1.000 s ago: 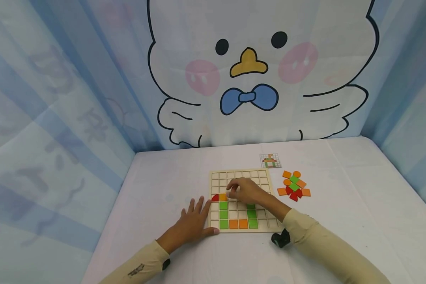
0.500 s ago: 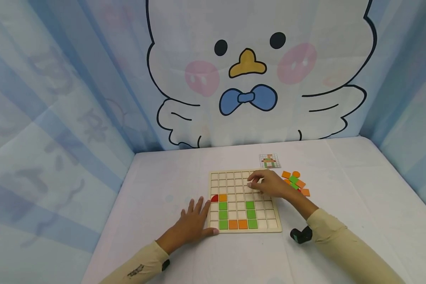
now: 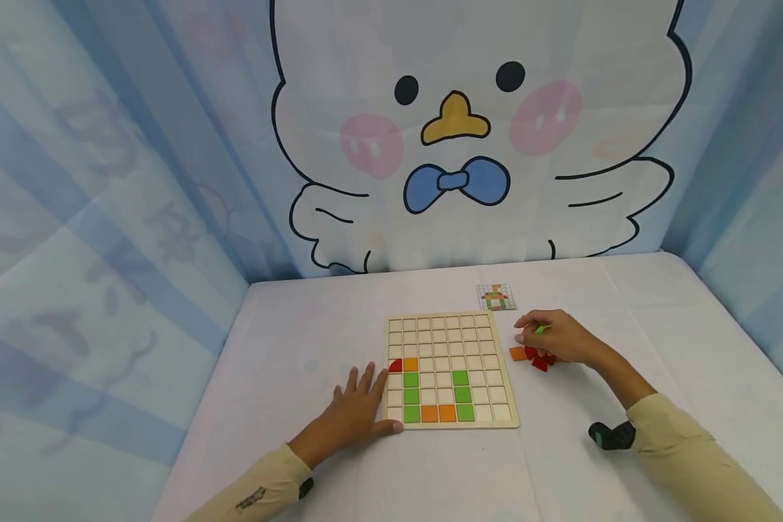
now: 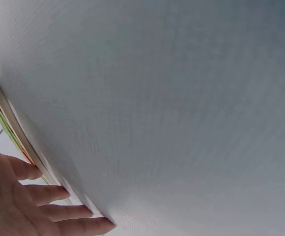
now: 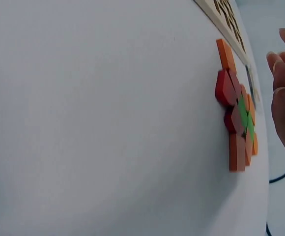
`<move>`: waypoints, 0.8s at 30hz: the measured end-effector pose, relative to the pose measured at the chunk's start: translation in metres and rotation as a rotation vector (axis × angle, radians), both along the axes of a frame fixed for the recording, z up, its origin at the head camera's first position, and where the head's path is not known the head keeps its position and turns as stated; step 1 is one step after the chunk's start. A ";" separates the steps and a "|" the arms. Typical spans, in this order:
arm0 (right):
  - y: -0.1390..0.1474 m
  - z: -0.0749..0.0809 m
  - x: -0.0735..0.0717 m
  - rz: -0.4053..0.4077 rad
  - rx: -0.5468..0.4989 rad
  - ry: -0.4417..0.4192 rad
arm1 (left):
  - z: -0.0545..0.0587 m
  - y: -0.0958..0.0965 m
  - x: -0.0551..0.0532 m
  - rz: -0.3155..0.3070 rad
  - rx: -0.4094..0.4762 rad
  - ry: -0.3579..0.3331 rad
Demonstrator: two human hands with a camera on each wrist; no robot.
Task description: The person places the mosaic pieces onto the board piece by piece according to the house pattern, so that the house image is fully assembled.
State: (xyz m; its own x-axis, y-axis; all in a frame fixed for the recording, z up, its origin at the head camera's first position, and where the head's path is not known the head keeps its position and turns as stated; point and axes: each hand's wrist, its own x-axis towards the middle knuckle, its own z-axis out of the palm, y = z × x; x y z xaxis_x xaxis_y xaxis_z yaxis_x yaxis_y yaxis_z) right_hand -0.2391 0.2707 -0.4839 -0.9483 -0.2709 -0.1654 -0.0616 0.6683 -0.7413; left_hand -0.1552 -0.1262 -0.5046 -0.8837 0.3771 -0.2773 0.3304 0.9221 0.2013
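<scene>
A wooden grid board (image 3: 433,335) lies on the table. It holds a red quarter-round tile (image 3: 395,365), a yellow-orange square tile (image 3: 410,365), two green columns and two orange squares along the bottom. My left hand (image 3: 349,413) rests at the board's left edge, fingers spread, thumb at the lower left corner; the left wrist view has its fingertips (image 4: 86,212) along the board's side. Over the pile of loose tiles (image 5: 238,113) hovers my right hand (image 3: 557,337), fingers loosely bent with nothing held, hiding much of the pile in the head view.
A small pattern card (image 3: 496,296) with a coloured figure on a grid lies behind the board's right corner. A cloth backdrop (image 3: 457,239) with a cartoon bird stands behind the table. A black wrist device (image 3: 612,436) hangs below the right sleeve.
My right hand has moved right, from beside the yellow-orange tile on the board, across the grid, to above the loose tiles. The left hand stays at the board's edge.
</scene>
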 end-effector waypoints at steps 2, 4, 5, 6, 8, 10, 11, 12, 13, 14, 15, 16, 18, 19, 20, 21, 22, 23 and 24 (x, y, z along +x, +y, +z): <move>0.011 0.001 0.003 -0.009 0.013 -0.011 | 0.001 0.000 0.000 0.000 0.003 -0.004; 0.020 0.002 0.006 -0.008 0.022 -0.016 | 0.002 0.000 0.000 -0.001 0.000 -0.003; 0.025 0.002 0.008 -0.005 0.033 -0.012 | 0.001 0.000 0.000 -0.002 -0.003 -0.002; 0.029 0.002 0.009 -0.004 0.043 -0.006 | 0.001 0.000 0.000 -0.003 -0.006 -0.001; 0.035 0.001 0.011 -0.007 0.070 0.005 | 0.001 0.000 0.000 -0.004 -0.011 0.001; 0.041 -0.001 0.013 -0.014 0.099 0.014 | 0.000 0.000 0.000 -0.003 -0.011 0.001; 0.043 -0.003 0.014 -0.017 0.111 0.018 | 0.000 0.000 0.000 -0.003 -0.010 0.001; 0.045 -0.004 0.015 -0.020 0.121 0.021 | 0.000 0.000 0.000 -0.003 -0.009 0.000; 0.047 -0.005 0.016 -0.025 0.130 0.019 | 0.000 0.000 0.000 -0.003 -0.008 0.001; 0.049 -0.006 0.016 -0.029 0.140 0.016 | 0.000 0.000 0.000 -0.003 -0.006 0.002; 0.050 -0.007 0.016 -0.028 0.151 0.018 | 0.000 0.000 0.000 -0.003 -0.005 0.002; 0.051 -0.008 0.017 -0.031 0.160 0.016 | 0.000 0.000 0.000 -0.003 -0.005 0.003; 0.053 -0.009 0.018 -0.031 0.182 0.023 | 0.000 0.000 0.001 -0.003 -0.007 0.004; 0.053 -0.010 0.019 -0.035 0.196 0.025 | 0.000 0.000 0.001 -0.003 -0.008 0.003; 0.053 -0.011 0.020 -0.039 0.207 0.029 | 0.000 0.000 0.001 -0.003 -0.009 0.002; 0.053 -0.012 0.020 -0.040 0.216 0.033 | 0.000 0.000 0.001 -0.002 -0.009 0.002; 0.053 -0.013 0.021 -0.042 0.221 0.033 | 0.000 0.000 0.001 -0.002 -0.010 0.002; 0.053 -0.014 0.021 -0.041 0.227 0.036 | 0.000 0.000 0.001 -0.003 -0.009 0.003; 0.053 -0.015 0.021 -0.045 0.233 0.036 | 0.000 0.000 0.001 -0.003 -0.009 0.002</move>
State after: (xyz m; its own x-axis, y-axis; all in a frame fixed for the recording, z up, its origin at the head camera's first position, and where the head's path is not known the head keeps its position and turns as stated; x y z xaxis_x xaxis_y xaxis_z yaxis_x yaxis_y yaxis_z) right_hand -0.2177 0.3238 -0.4987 -0.9651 -0.1863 -0.1840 -0.0514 0.8237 -0.5647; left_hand -0.1547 -0.1259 -0.5042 -0.8833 0.3771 -0.2786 0.3335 0.9230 0.1920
